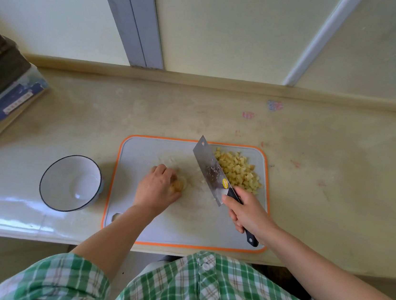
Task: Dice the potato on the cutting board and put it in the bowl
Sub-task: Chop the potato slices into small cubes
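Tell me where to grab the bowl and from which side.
Probably pinch the bowl by its rim, on its left side, coming from above: it stands upright and empty, rim exposed, while the cutting board sits close beside its right.

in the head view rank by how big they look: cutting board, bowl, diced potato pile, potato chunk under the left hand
1. grey cutting board with orange rim
2. white bowl with dark rim
3. pile of yellow diced potato
4. pale potato chunk, partly hidden under the left hand
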The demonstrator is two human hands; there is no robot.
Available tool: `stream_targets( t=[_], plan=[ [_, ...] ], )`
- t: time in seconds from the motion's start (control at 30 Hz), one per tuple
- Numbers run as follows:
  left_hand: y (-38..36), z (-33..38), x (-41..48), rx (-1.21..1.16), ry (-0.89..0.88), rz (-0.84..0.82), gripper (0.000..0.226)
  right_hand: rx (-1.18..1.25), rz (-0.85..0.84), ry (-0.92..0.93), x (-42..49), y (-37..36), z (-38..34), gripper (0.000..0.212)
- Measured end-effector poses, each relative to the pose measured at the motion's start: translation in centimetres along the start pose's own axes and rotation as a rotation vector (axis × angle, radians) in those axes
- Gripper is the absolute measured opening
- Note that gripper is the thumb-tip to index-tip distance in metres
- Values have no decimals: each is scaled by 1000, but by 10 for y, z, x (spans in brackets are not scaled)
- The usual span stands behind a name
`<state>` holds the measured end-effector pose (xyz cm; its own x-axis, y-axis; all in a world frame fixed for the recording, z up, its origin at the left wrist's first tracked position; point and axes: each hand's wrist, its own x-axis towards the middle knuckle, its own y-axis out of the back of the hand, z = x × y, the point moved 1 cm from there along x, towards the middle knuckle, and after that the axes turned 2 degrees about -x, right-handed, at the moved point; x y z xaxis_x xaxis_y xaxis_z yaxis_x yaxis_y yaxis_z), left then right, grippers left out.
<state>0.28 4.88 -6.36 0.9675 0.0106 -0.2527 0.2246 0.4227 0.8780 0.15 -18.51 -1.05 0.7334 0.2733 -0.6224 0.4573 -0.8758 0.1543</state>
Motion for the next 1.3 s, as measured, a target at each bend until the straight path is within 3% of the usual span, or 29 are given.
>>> stream_targets(
  t=[0.17,0.33,0.53,0.8,1.0,1.3],
  plan=[
    [2,4,8,-50,83,-59,38,-33,1,5,0,0,-1,23],
    [3,7,13,-79,138,-106,50,-45,8,9,1,0,-2,22],
    [8,5,14,-122,188,-146,38,-61,1,20,-1,1,-1,23],
    [-5,30,10,-576,381,-151,31,-79,18,46,-4,4,1,22],
    [-15,42,-3,-284,289,-34,20,-118,8,54,-9,0,4,20],
    [-16,39,-7,-218,174,25,31,-161,2,72,-10,-5,6,23]
  ],
)
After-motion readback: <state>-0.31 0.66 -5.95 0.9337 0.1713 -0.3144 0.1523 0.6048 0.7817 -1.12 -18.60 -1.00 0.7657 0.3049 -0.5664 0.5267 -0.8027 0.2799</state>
